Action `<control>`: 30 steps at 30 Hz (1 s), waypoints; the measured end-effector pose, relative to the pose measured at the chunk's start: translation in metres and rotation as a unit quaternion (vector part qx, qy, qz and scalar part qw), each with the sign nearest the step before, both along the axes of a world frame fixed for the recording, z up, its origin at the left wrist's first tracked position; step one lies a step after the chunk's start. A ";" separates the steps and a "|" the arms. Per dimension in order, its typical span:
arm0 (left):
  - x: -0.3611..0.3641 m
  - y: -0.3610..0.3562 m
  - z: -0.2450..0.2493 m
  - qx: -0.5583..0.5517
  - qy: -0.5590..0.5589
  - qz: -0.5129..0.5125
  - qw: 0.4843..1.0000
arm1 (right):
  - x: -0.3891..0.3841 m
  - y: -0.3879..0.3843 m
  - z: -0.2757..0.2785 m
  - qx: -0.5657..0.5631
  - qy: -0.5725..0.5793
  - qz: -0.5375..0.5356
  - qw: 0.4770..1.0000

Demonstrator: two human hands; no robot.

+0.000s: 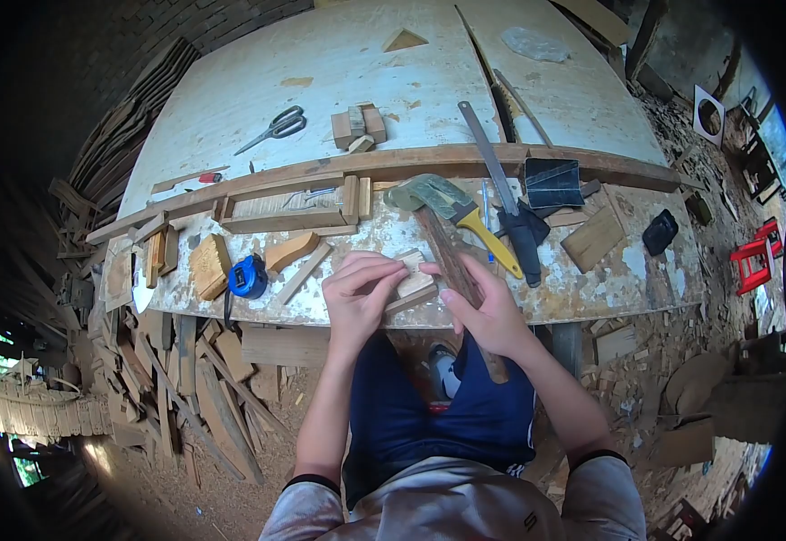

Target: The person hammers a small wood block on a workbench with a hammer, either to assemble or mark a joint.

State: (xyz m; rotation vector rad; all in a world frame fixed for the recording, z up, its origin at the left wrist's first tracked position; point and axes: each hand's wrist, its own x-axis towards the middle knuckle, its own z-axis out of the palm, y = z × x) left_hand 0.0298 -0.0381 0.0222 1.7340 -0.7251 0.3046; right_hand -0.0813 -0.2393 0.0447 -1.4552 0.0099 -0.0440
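Observation:
My left hand (359,293) is closed in a pinch at the upper face of a small pale wood block (415,278); whatever sits between the fingertips is too small to make out. In my right hand (492,311) lies the long wooden handle of a hammer (452,257), slanting down toward my lap, its head end up by a greenish mass. The right thumb and fingertips come close to the block's right side. Beneath the block, another wood strip (411,300) rests at the table's front edge.
Around them lie a yellow-handled tool (494,243), a handsaw (488,153), a blue tape measure (248,276), a curved wood piece (291,252) and scissors (276,126). A long wooden beam (393,164) crosses the worktable. Scrap wood (222,397) covers the floor at left.

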 end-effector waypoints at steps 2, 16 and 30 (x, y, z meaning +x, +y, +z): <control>-0.001 0.000 0.001 0.001 -0.001 0.002 1.000 | 0.000 0.000 0.000 -0.001 -0.001 0.001 1.000; -0.005 -0.002 0.003 -0.004 -0.013 0.016 1.000 | 0.001 0.000 -0.001 0.005 0.002 0.006 1.000; -0.003 0.000 0.001 -0.007 -0.014 0.005 1.000 | -0.001 -0.003 0.000 -0.032 0.017 0.028 0.999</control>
